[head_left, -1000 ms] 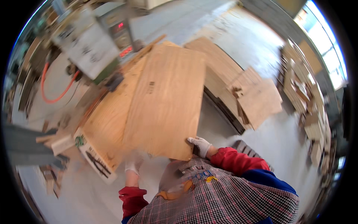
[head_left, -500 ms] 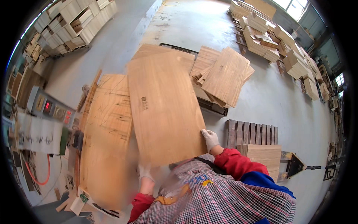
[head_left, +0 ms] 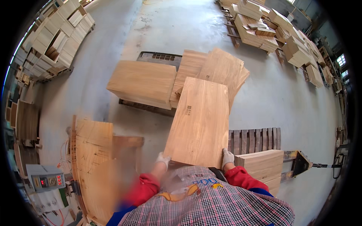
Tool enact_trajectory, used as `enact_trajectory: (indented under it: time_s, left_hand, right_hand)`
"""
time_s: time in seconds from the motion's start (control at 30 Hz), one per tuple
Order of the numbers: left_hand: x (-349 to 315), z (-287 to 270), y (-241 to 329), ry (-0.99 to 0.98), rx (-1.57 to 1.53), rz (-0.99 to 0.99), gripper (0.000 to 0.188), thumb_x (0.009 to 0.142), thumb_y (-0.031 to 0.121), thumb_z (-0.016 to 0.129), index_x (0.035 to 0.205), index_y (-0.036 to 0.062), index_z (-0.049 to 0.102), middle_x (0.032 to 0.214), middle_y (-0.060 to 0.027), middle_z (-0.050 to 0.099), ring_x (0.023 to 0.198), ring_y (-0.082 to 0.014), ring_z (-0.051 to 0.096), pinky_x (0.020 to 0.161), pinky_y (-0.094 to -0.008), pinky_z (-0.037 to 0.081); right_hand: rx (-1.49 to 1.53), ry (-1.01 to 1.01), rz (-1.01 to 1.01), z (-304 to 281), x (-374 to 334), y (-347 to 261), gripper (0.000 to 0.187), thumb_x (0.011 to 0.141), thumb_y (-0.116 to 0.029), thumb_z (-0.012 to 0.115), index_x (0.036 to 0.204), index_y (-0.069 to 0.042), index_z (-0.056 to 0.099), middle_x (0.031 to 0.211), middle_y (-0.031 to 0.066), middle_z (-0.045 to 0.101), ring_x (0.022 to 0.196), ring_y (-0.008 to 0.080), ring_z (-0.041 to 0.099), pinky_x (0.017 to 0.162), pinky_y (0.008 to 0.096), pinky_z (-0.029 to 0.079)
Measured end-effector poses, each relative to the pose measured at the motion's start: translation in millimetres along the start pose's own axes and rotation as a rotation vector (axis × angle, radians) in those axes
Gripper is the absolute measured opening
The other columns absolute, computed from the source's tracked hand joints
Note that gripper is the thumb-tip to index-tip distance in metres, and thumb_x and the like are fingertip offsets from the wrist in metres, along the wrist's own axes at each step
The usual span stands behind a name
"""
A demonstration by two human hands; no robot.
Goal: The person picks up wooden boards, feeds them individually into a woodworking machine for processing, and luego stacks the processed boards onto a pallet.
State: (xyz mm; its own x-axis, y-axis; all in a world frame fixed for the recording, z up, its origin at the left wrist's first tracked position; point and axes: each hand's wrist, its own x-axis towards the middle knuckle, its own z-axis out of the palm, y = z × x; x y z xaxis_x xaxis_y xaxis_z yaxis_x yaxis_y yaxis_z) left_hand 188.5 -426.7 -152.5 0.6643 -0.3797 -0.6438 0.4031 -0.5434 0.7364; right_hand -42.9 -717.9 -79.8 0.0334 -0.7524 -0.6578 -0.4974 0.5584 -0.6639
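A wooden panel (head_left: 200, 124) with a small dark printed mark is held out in front of my body, its long side pointing away from me. My left hand (head_left: 163, 159), in a white glove, grips its near left corner. On the near right corner, my gloved right hand (head_left: 227, 156) is closed around the edge. The panel's far end overlaps a fanned pile of similar panels (head_left: 222, 67) in the view; whether it touches them I cannot tell. Left of that pile lies a neat stack of panels (head_left: 141, 81) on a dark pallet (head_left: 158, 57).
A wooden worktable (head_left: 92, 150) stands at my left beside a grey control box (head_left: 45, 180). To my right, more panels (head_left: 260, 162) lie by a slatted pallet (head_left: 254, 139) and a pallet jack (head_left: 301, 165). Stacked boards (head_left: 256, 34) line the far right; a loaded rack (head_left: 60, 41) is far left.
The panel has swung right, away from the worktable, toward the fanned pile. Both hands have moved with it, and my view has turned. The neat stack at left is now uncovered.
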Motion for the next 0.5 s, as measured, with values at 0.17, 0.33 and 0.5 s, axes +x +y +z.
enact_trajectory:
  time_s: [0.17, 0.33, 0.5]
  left_hand:
    - [24.7, 59.4, 99.9, -0.161, 0.007, -0.200, 0.034, 0.091, 0.004, 0.053, 0.122, 0.0066, 0.038, 0.092, -0.0135, 0.059, 0.062, -0.0242, 0.062, 0.051, -0.0371, 0.055]
    - [81.6, 86.6, 167.4, -0.311, -0.204, -0.331, 0.047, 0.090, 0.004, 0.056, 0.130, 0.0119, 0.034, 0.097, -0.0138, 0.058, 0.067, -0.0231, 0.061, 0.055, -0.0372, 0.055]
    - [129.4, 97.0, 210.1, -0.332, -0.181, -0.446, 0.077, 0.087, 0.004, 0.060, 0.147, 0.0222, 0.015, 0.101, -0.0135, 0.056, 0.071, -0.0231, 0.059, 0.062, -0.0384, 0.055]
  right_hand:
    - [0.059, 0.044, -0.016, -26.9, 73.3, -1.8, 0.034, 0.087, -0.030, 0.061, 0.104, 0.001, 0.063, 0.086, 0.0047, 0.061, 0.073, 0.0140, 0.051, 0.067, 0.0302, 0.043]
    - [0.004, 0.076, -0.118, -5.0, 127.3, -46.4, 0.029, 0.088, -0.016, 0.057, 0.110, 0.003, 0.057, 0.100, 0.0109, 0.064, 0.087, 0.0175, 0.059, 0.079, 0.0298, 0.046]
    - [-0.506, 0.318, -0.254, 2.7, 167.7, -71.9, 0.051, 0.079, -0.024, 0.062, 0.122, 0.002, 0.051, 0.110, 0.0239, 0.062, 0.102, 0.0351, 0.060, 0.087, 0.0382, 0.046]
